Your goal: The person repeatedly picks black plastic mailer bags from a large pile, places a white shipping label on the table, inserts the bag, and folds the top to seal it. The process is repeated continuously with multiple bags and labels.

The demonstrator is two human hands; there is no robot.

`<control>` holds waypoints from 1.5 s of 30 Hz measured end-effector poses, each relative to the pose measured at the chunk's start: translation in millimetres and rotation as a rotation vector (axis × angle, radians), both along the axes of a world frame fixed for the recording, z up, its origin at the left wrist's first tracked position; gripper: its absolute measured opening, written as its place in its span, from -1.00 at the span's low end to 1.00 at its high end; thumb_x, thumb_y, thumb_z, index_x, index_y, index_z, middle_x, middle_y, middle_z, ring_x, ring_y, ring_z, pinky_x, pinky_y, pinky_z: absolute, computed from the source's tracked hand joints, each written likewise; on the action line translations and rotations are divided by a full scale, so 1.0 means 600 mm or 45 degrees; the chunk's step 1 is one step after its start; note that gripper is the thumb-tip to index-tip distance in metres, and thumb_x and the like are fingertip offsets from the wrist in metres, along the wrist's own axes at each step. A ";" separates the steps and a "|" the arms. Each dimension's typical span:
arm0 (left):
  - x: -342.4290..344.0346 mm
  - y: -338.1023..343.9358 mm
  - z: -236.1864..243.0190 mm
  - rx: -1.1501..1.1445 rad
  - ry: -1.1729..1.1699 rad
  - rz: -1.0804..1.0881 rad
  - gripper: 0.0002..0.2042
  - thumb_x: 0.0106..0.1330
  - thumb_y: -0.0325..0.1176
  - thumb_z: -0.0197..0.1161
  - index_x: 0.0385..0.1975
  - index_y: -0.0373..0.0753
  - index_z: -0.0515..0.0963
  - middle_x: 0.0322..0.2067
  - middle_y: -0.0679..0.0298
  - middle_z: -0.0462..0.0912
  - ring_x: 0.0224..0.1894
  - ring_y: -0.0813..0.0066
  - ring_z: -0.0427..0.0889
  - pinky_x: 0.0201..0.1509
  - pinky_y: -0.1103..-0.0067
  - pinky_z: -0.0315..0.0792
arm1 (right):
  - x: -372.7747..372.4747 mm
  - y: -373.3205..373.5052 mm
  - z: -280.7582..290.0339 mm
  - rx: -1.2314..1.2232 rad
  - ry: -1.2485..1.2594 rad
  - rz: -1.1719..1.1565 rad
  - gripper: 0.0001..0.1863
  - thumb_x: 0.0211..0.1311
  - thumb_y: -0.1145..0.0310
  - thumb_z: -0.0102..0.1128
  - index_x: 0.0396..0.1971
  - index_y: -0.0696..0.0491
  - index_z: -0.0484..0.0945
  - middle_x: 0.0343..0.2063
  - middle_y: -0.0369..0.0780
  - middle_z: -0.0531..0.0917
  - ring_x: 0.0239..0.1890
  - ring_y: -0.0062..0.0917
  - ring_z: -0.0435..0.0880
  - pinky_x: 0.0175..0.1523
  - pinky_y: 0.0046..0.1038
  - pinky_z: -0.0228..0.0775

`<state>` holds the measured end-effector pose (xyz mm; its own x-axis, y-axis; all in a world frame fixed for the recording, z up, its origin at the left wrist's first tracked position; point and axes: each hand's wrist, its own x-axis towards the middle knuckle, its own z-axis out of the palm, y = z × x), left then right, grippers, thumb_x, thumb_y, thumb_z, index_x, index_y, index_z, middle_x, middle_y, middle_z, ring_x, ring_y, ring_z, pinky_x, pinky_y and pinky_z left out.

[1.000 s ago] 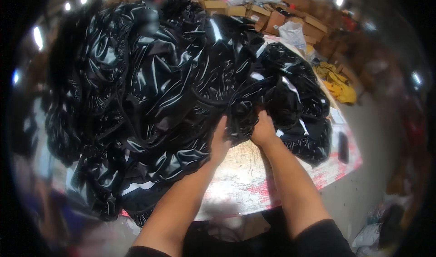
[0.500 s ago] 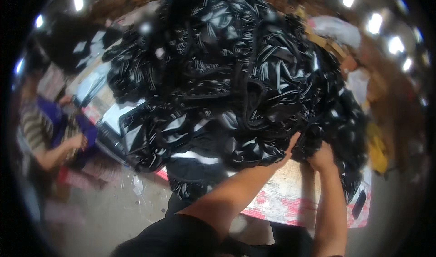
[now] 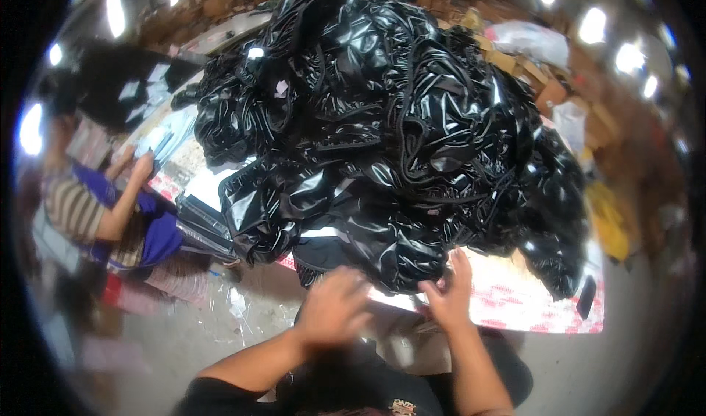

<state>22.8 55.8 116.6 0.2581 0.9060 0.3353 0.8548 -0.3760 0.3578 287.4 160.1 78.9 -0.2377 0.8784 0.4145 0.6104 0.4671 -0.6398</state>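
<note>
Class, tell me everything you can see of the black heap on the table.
The black heap is mounded and crumpled, of glossy, fabric-like material with duller bands and puckered edges. A pale strip shows near its front, small pale bits higher up. It spreads across the table; the blurred left hand and the right hand are at its near edge, contact unclear.

In the lower middle of the frame, we are holding our blurred left hand (image 3: pixel 334 307) just below a pile of shiny black cloth (image 3: pixel 382 144). Right of it, our right hand (image 3: pixel 448 291) is spreading its thumb and fingers beside the pile's lower edge, over the table (image 3: pixel 518 306). At the left, another person (image 3: pixel 88 210) wearing purple and stripes is reaching toward pale sheets (image 3: pixel 168 138). Cardboard boxes (image 3: pixel 551 91) are crowding the upper right.
</note>
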 end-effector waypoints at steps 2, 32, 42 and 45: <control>-0.030 -0.026 0.007 0.076 0.301 0.484 -0.36 0.05 -0.24 0.45 0.23 -0.15 0.50 0.27 -0.13 0.39 0.28 -0.23 0.39 0.32 0.09 0.34 | -0.056 0.001 0.034 0.056 -0.175 0.266 0.11 -0.13 0.04 0.59 0.43 0.06 0.18 0.47 0.09 0.04 0.51 0.06 -0.01 0.51 0.00 -0.07; -0.021 0.164 -0.063 -0.038 -0.211 0.355 -0.23 0.12 -0.20 0.43 0.37 -0.28 0.30 0.36 -0.15 0.28 0.37 -0.12 0.27 0.45 0.18 0.16 | 0.226 0.064 0.061 0.040 0.920 -0.140 -0.82 0.33 0.41 0.14 -0.14 0.14 0.57 -0.28 -0.22 0.67 -0.23 -0.51 0.65 -0.07 -0.47 0.55; 0.016 0.151 -0.023 -0.254 -0.050 0.424 -0.34 0.18 -0.27 0.34 0.30 -0.39 0.36 0.36 -0.13 0.29 0.42 -0.11 0.19 0.49 0.14 0.02 | 0.213 0.242 0.466 1.147 0.416 -0.347 -0.77 0.32 0.47 0.08 -0.09 0.18 0.57 -0.17 -0.11 0.68 -0.09 -0.37 0.66 0.07 -0.36 0.48; 0.026 0.163 -0.033 -0.185 0.011 0.421 -0.37 0.23 -0.28 0.29 0.31 -0.39 0.35 0.34 -0.11 0.33 0.40 -0.08 0.25 0.47 0.13 0.09 | 0.268 0.349 0.491 0.779 -0.243 -0.753 -0.63 0.22 0.61 -0.01 0.02 0.12 0.55 -0.02 -0.06 0.64 0.05 -0.12 0.60 0.18 -0.22 0.43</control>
<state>38.1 153.4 96.6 -0.0545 0.9791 0.1960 0.9249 -0.0245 0.3795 447.9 369.5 373.8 0.0737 0.5156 0.8537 0.9325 0.2679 -0.2424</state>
